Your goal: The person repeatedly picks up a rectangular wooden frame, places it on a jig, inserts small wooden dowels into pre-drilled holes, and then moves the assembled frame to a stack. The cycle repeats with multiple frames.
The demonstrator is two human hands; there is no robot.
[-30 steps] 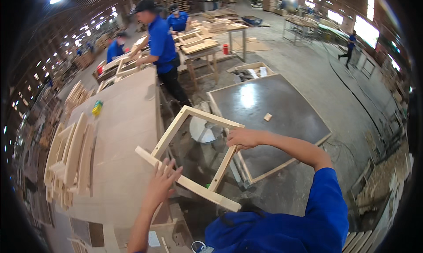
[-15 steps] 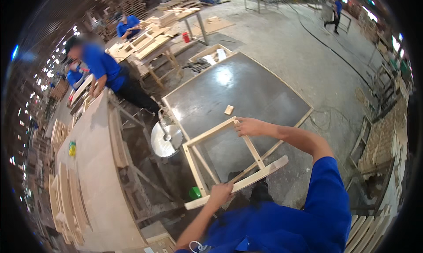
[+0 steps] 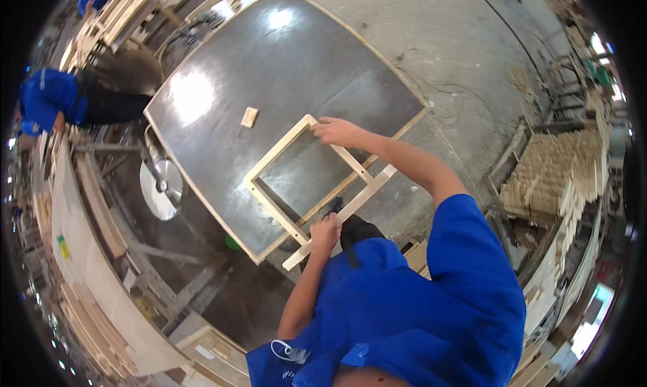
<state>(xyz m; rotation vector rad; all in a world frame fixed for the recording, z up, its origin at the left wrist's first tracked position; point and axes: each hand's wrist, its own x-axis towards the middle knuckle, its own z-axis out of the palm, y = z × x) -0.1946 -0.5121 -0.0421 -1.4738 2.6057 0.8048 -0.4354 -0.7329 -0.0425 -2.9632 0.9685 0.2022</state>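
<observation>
The pale wooden frame [image 3: 280, 150] has four sides, its long near bar [image 3: 366, 193] sticking out. It is over the near edge of the dark table [image 3: 323, 67]. The left hand [image 3: 325, 234] is wrapped on that bar. The right hand [image 3: 339, 132] pinches the far corner.

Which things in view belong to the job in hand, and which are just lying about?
In use:
pale four-sided wooden frame, held by left hand and right hand
probably the dark, wood-edged tabletop

Apparently lying about:
small pale rectangular wooden block
round silver metal disc
stacked pale wooden pieces
</observation>
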